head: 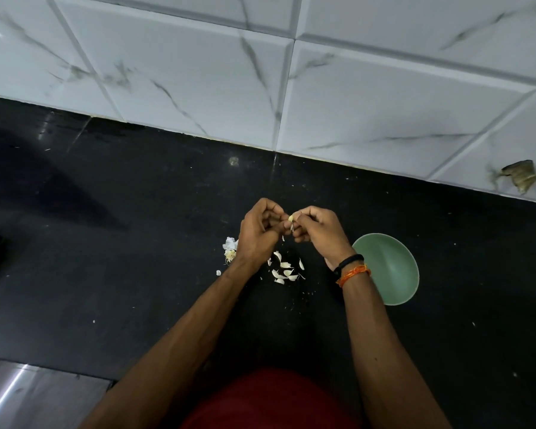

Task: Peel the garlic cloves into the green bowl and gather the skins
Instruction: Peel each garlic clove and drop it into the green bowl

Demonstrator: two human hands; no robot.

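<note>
My left hand (pixel 257 232) and my right hand (pixel 317 232) meet above the black counter, fingertips pinching one small garlic clove (pixel 291 218) between them, a strip of skin hanging from it. Below the hands lie several unpeeled garlic cloves (pixel 283 270) on the counter. A small heap of garlic skins (pixel 230 249) sits just left of my left wrist. The green bowl (pixel 390 270) stands to the right of my right wrist, and its visible inside looks empty.
The black counter (pixel 136 243) runs to a white marbled tile wall (pixel 260 72) at the back. One tile has a chipped hole (pixel 522 178) at far right. A steel surface (pixel 28 394) shows at bottom left. Tiny skin flecks are scattered about.
</note>
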